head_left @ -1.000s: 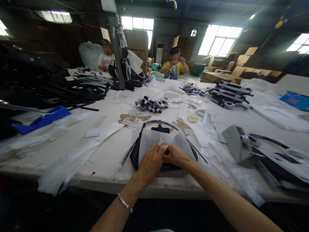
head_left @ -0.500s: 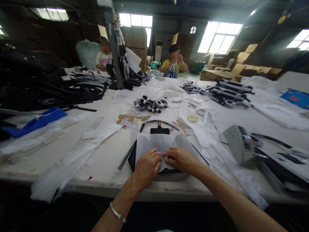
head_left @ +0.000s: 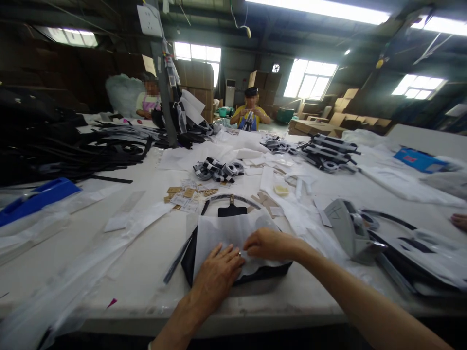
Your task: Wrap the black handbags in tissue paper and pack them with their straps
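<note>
A black handbag [head_left: 188, 265] lies flat on the table in front of me, its handle [head_left: 215, 198] and dark tab [head_left: 232, 211] toward the far side. White sheet paper [head_left: 213, 231] covers most of its upper face. My left hand [head_left: 221, 267] rests on the sheet with fingers stretched out. Beside its fingertips, a small gold metal fitting [head_left: 239, 253] shows at the paper. My right hand [head_left: 268, 244] is closed over the sheet just right of that fitting, fingers curled down; whatever they pinch is hidden.
Paper tags [head_left: 184, 194] and wrapped straps [head_left: 219, 170] lie beyond the bag. A grey tape dispenser [head_left: 352, 228] and another wrapped bag [head_left: 419, 257] are at right, a blue tool [head_left: 40, 197] at left. Two people sit across the table; another hand [head_left: 459, 221] shows at the right edge.
The view has tilted up and shifted right. My right hand's fingers have curled in over the paper, while my left hand still lies on it. Another person's hand has appeared at far right.
</note>
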A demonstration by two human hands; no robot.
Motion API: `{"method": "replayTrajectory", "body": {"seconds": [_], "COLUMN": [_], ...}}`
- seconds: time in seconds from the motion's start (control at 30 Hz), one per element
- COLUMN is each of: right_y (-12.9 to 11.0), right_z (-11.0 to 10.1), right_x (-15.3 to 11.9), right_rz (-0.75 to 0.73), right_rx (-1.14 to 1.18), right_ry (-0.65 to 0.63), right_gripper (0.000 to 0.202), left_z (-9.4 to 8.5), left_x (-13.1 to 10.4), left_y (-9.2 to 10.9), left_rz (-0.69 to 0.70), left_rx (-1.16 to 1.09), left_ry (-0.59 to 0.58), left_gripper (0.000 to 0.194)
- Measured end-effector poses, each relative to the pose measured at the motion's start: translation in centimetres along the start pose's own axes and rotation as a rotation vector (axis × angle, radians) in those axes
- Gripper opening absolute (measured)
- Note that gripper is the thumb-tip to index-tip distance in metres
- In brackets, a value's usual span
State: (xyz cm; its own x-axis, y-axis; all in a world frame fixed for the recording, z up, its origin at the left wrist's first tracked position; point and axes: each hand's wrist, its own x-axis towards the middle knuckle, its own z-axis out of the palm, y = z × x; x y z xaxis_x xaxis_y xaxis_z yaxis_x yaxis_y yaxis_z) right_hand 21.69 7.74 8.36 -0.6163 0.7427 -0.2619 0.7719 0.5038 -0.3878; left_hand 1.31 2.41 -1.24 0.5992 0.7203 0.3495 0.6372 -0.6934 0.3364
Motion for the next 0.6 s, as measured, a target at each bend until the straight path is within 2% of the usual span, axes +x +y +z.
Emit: {"method": "replayTrajectory", "body": {"seconds": [0.07, 0.13, 0.23, 0.27, 0.33, 0.43, 0.53, 0.6], "right_y": [0.7, 1.1, 0.6, 0.1, -1.1, -2.1, -1.1, 0.5], "right_z": [-2.7, -4.8, -5.9, -5.8, -4.8, -2.3, 0.3, 1.8], "right_x": [2.0, 4.6, 8.0, 8.7, 9.3, 8.8, 7.9, 7.5], "right_rz": [0.109, 0.216, 0.28, 0.276, 0.216, 0.012, -0.177, -0.25], "right_rx": [-0.042, -0.125, -0.191, -0.212, -0.248, -0.287, -0.404, -0.511], "right_ry": [0.028, 0.117, 0.237, 0.272, 0.326, 0.298, 0.263, 0.398], "right_gripper": [0.021, 0.023, 0.037, 0.04, 0.033, 0.023, 0.024, 0.024], "left_z": [0.0, 0.1, 0.2, 0.3, 0.5, 0.9, 2.0, 3.2], "left_x": [0.0, -0.1, -0.1, 0.0, 0.1, 0.0, -0.1, 0.2], "left_y": [-0.2, -0.4, -0.7, -0.8, -1.1, -2.0, -4.2, -6.0], "left_rz": [0.003, 0.011, 0.033, 0.046, 0.087, 0.192, 0.325, 0.342], "left_rx": [-0.007, -0.005, 0.022, 0.036, 0.075, 0.167, 0.194, 0.108], "left_ry": [-0.005, -0.006, 0.023, 0.041, 0.078, 0.156, 0.253, 0.248], "left_gripper": [0.026, 0.025, 0.025, 0.025, 0.025, 0.027, 0.034, 0.038]}}
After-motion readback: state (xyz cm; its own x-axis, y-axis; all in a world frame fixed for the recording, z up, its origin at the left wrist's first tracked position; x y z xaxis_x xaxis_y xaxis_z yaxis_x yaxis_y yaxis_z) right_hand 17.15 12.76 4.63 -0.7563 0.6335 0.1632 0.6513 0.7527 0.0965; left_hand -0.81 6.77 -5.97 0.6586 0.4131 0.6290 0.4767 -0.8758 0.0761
